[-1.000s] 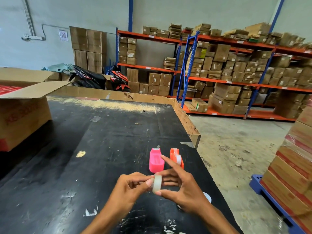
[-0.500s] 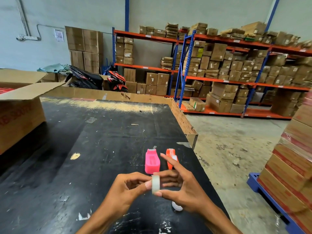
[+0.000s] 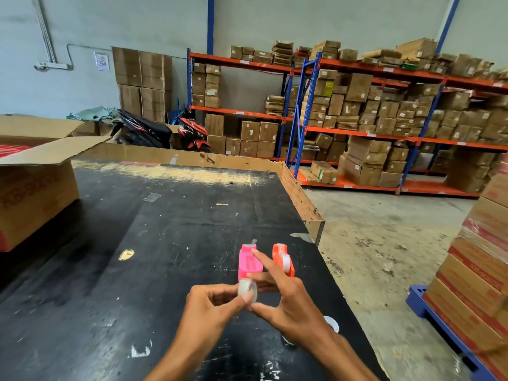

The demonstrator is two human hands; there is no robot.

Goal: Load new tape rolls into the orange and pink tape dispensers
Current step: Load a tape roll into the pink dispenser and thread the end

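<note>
A small clear tape roll point(image 3: 246, 289) is pinched between the fingers of my left hand point(image 3: 213, 306) and my right hand point(image 3: 286, 303), just above the black table. My right index finger is stretched out over the pink tape dispenser point(image 3: 248, 262), which stands on the table just beyond the roll. The orange tape dispenser point(image 3: 283, 259) stands beside it to the right, with a clear roll sitting in it. Two more clear rolls point(image 3: 331, 323) lie on the table, partly hidden behind my right wrist.
The black table point(image 3: 165, 243) ends at a cardboard-lined edge on the right point(image 3: 302, 202). An open cardboard box point(image 3: 33, 185) sits at the far left. Stacked cartons on a blue pallet point(image 3: 472, 284) stand to the right, shelving beyond.
The roll has turned in my fingers, now showing its face instead of its edge. Both hands stay in place; my right index finger lifted over the pink dispenser.
</note>
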